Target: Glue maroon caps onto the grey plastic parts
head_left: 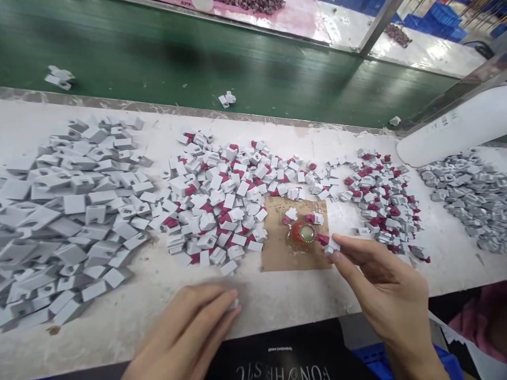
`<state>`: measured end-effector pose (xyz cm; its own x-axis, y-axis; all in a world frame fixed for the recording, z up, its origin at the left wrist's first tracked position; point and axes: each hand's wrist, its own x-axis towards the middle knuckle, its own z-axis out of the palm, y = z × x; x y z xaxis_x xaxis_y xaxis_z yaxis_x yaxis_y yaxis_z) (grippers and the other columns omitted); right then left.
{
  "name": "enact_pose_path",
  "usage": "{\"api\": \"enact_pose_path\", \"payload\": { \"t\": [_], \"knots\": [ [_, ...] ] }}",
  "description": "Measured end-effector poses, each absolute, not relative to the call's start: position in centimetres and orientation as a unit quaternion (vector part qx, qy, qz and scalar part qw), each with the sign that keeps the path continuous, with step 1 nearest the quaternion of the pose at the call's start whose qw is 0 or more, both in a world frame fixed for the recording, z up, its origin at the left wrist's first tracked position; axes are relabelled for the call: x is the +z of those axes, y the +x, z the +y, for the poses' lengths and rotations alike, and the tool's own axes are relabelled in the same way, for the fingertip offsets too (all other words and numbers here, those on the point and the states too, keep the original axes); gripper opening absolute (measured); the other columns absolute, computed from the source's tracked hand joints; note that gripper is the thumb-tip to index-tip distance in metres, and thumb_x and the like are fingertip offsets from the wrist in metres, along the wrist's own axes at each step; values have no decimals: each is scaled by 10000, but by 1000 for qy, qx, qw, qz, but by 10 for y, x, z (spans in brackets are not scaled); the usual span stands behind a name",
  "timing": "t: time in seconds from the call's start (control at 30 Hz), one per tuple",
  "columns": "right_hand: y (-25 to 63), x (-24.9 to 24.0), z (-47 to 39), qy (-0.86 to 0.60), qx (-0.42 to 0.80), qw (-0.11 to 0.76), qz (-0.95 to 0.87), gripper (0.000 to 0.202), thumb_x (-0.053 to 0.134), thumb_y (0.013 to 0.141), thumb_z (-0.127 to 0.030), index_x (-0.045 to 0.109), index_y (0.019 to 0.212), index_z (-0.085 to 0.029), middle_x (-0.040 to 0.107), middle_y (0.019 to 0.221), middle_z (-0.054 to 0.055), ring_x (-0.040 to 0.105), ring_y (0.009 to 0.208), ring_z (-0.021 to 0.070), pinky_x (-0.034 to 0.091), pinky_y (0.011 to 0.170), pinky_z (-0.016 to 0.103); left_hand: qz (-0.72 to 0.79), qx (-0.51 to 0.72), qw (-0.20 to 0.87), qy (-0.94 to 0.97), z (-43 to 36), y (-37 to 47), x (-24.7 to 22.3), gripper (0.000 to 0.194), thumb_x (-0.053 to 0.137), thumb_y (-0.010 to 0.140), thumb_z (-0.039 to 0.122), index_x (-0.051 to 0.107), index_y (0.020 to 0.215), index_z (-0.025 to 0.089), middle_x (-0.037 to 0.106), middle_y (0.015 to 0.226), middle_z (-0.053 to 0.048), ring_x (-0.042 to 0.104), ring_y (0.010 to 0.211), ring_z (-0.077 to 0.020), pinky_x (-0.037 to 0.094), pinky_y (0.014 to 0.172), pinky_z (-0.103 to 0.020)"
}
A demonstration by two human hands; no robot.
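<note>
My right hand (pixel 390 287) pinches a small grey-and-maroon plastic part (pixel 330 244) between thumb and fingers, at the right edge of a brown cardboard piece (pixel 279 258). On that cardboard sits a small round orange-red container (pixel 298 232) with a pale centre, wet-looking around it. Two more parts, one grey-and-maroon piece (pixel 292 214) and another (pixel 317 218), lie just behind the container. My left hand (pixel 190 330) is closed low over the table's front, with a small grey plastic piece (pixel 234 304) partly showing at its fingertips; the rest is hidden.
Grey blocks (pixel 75 203) are heaped at left. Grey-and-maroon parts form a middle pile (pixel 222 200) and a right pile (pixel 380 190). More small grey parts (pixel 471 195) lie far right by a white cylinder (pixel 455 126). A green conveyor belt (pixel 158 68) runs behind, carrying a few pieces.
</note>
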<state>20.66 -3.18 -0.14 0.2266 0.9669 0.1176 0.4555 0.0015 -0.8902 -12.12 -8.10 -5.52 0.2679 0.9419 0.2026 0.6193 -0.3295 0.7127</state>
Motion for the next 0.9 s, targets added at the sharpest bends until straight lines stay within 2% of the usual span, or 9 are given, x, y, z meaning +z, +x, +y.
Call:
{"api": "enact_pose_path", "payload": {
  "t": [0.1,0.23,0.33,0.47,0.63,0.73,0.9],
  "knots": [
    [204,-2,-31,-641,280,427,-572,191,920,1027,-250,974,1185,-342,960,1091,19,929,867,242,800,779,314,489,271,249,791,-78,-122,-66,412,698,1138,213,801,1506,365,881,1303,-42,909,1075,-239,738,995,-261],
    [202,-2,-27,-640,284,404,-588,182,898,1051,-259,973,1192,-347,960,1117,15,929,905,252,802,791,339,494,246,263,791,-75,-120,-62,422,703,1149,249,754,1552,363,856,1357,-47,902,1115,-233,716,1054,-239],
    [200,-4,-26,-641,277,407,-588,188,890,1056,-248,970,1193,-348,959,1115,8,930,921,245,803,815,341,497,271,280,775,-75,-107,-45,386,698,1140,190,763,1486,347,839,1324,-42,884,1089,-209,701,1058,-232],
    [197,-5,-27,-643,278,420,-578,156,897,1048,-256,975,1165,-324,959,1105,27,929,918,258,807,808,360,526,336,333,706,-70,-81,-24,349,691,1103,96,773,1313,362,833,1219,-7,858,1045,-188,705,985,-239],
    [199,0,-33,-650,309,466,-515,205,956,1001,-245,973,1180,-343,957,1059,21,925,845,239,795,770,329,526,411,445,598,-44,-48,-13,259,757,1096,182,805,1238,394,838,1132,24,838,1008,-174,716,884,-227],
    [203,3,-34,-616,394,499,-466,181,972,1014,-297,967,1188,-344,959,1040,43,935,829,264,804,763,363,526,441,509,519,-24,-26,-7,213,795,1072,195,857,1172,372,858,1049,31,841,910,-163,734,840,-230],
    [203,3,-29,-560,480,528,-420,124,995,1004,-400,966,1120,-365,963,1021,28,947,844,270,820,816,410,459,460,621,439,-5,5,-2,130,803,1080,215,867,1153,302,901,1067,16,881,959,-166,747,889,-235]
  ]
}}
